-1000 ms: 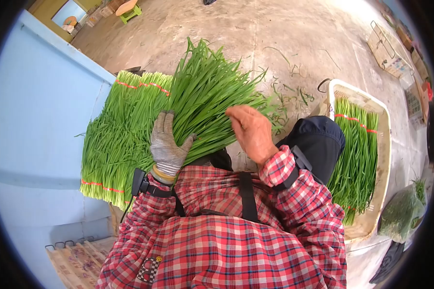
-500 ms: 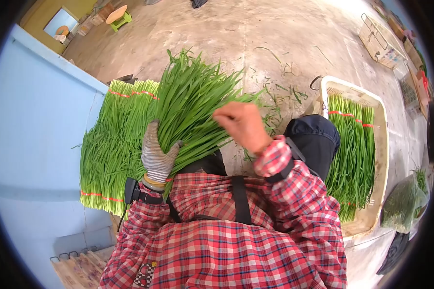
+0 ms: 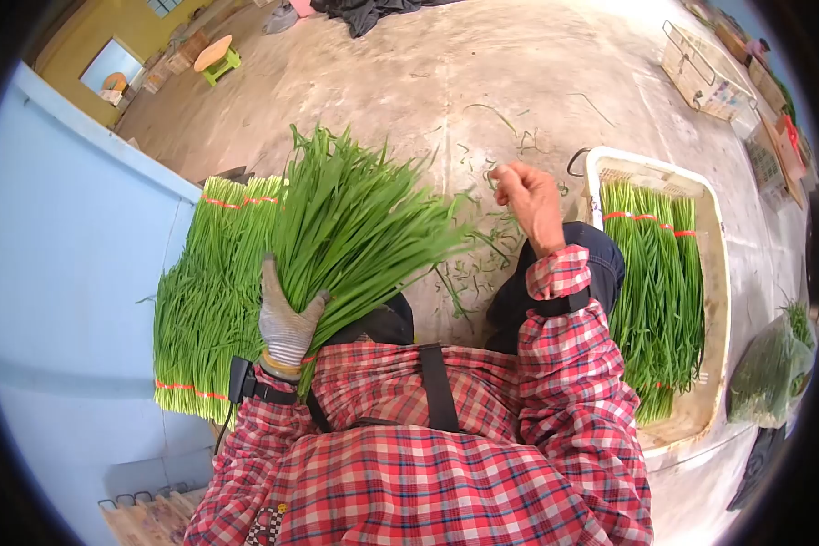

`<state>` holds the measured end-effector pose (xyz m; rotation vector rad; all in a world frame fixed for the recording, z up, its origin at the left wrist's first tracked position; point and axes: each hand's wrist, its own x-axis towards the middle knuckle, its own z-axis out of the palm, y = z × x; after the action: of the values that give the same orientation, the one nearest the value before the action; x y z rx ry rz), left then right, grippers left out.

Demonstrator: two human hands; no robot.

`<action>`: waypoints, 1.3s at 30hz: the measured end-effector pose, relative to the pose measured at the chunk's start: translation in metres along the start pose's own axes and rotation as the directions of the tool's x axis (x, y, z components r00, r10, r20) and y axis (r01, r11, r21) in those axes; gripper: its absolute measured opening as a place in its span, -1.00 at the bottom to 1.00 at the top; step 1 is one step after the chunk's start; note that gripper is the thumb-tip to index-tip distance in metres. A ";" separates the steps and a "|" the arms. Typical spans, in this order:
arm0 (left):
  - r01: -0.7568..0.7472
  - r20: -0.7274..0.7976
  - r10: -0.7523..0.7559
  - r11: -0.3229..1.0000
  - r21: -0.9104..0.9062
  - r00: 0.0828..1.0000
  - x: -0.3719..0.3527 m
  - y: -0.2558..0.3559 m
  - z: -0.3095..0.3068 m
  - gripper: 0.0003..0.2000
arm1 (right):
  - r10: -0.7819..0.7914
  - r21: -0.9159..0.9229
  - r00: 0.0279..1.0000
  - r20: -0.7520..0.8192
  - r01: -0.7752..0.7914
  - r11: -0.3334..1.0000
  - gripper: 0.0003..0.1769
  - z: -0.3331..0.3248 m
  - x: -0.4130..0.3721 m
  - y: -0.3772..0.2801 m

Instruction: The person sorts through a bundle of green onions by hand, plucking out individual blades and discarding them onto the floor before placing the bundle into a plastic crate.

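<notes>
My left hand (image 3: 287, 318), in a striped grey glove, is closed round a bunch of garlic chives (image 3: 350, 218) resting over my lap. The leaves fan out away from me and to the right, and an orange-red band shows low on the bunch. My right hand (image 3: 530, 205) is bare and raised to the right of the leaf tips, apart from them. Its fingers are pinched together; anything between them is too small to make out. Banded garlic chives (image 3: 209, 300) lie stacked to the left of my left hand.
On the right, a white plastic crate (image 3: 714, 291) holds more banded chives (image 3: 655, 300). Leaf scraps (image 3: 482, 264) litter the concrete floor. A plastic bag of greens (image 3: 773, 373) stands right of the crate. Along the left runs a blue wall (image 3: 73, 246); a small table (image 3: 217, 60) stands farther off.
My right hand has moved from over the leaves out to the right and away from me. My left hand keeps its hold on the bunch. The camera view has tilted slightly upward.
</notes>
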<state>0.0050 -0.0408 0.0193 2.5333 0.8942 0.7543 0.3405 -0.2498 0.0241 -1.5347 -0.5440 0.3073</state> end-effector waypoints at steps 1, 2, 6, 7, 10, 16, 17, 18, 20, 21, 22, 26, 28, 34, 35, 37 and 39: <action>-0.046 -0.005 0.046 0.998 0.048 0.999 -0.002 0.003 0.002 -0.01 | 0.100 -0.085 0.991 0.092 -0.092 0.992 -0.86 0.000 0.001 -0.003; -0.050 -0.002 0.051 0.998 0.043 0.999 -0.004 0.006 0.003 -0.01 | 0.101 -0.087 0.991 0.085 -0.094 0.992 -0.86 0.001 0.000 0.000; -0.075 -0.016 0.075 0.997 0.006 0.997 -0.014 0.010 0.003 -0.05 | 0.000 -0.004 0.999 0.032 0.000 1.000 -0.86 0.001 -0.006 0.025; -0.063 -0.012 0.063 0.998 0.005 0.998 -0.012 0.011 0.002 -0.06 | -0.015 -0.074 0.995 0.101 0.022 0.997 -0.86 0.000 -0.004 0.028; -0.057 -0.002 0.057 0.998 0.006 0.998 -0.010 0.008 0.002 -0.07 | 0.019 -0.283 0.985 0.170 0.031 0.959 -0.81 0.005 -0.012 0.027; -0.062 0.011 0.063 0.998 -0.003 0.998 -0.009 0.009 0.000 -0.08 | -0.330 -0.543 0.913 0.241 0.408 0.734 -0.77 0.012 -0.011 0.046; -0.060 0.009 0.060 0.998 -0.003 0.998 -0.008 0.010 0.000 -0.08 | -0.330 -0.540 0.912 0.244 0.411 0.734 -0.77 0.013 -0.012 0.049; -0.057 0.007 0.057 0.998 0.000 0.998 -0.007 0.010 -0.001 -0.08 | -0.345 -0.552 0.899 0.270 0.438 0.709 -0.76 0.016 -0.013 0.051; -0.024 0.023 0.025 0.999 -0.045 0.999 -0.004 0.013 -0.002 -0.08 | -0.364 -0.555 0.882 0.300 0.472 0.685 -0.73 0.020 -0.011 0.054; -0.019 0.017 0.019 0.999 -0.036 1.000 -0.003 0.013 -0.003 -0.08 | -0.337 -0.576 0.902 0.269 0.431 0.694 -0.73 0.022 -0.009 0.057; -0.022 0.013 0.022 0.999 -0.043 1.000 -0.003 0.012 -0.002 -0.07 | -0.311 -0.594 0.920 0.239 0.392 0.703 -0.74 0.023 -0.007 0.060; 0.065 0.010 -0.065 0.983 -0.174 0.998 -0.007 -0.012 0.004 -0.06 | -0.318 -0.587 0.948 0.000 0.258 0.767 -0.90 0.021 -0.010 0.048; 0.205 0.040 -0.209 0.876 -0.437 0.977 -0.001 -0.018 0.003 -0.09 | -0.127 -0.246 0.968 -0.218 0.071 0.967 -0.88 0.022 -0.012 0.029; 0.488 0.517 -0.300 0.828 -0.276 0.802 0.037 -0.025 -0.022 -0.17 | -0.203 -0.186 0.871 0.448 0.313 0.931 -0.85 0.086 -0.084 -0.056; 0.458 0.564 -0.262 0.856 -0.239 0.783 0.040 -0.028 -0.020 -0.20 | -0.423 -0.137 0.788 0.448 0.528 0.838 -0.86 0.107 -0.096 -0.057; 0.418 0.588 -0.251 0.893 -0.165 0.769 0.034 -0.012 -0.023 -0.34 | -0.590 -0.117 0.605 0.534 0.744 0.658 -0.68 0.139 -0.104 -0.070; 0.278 0.404 -0.017 0.751 -0.599 0.915 0.021 -0.032 0.000 -0.46 | -0.615 -0.206 0.564 0.551 0.806 0.554 -0.59 0.165 -0.102 -0.070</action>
<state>0.0040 -0.0034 0.0121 1.8571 0.5595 0.3983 0.1599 -0.1633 0.0714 -1.5110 -1.6597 -0.1811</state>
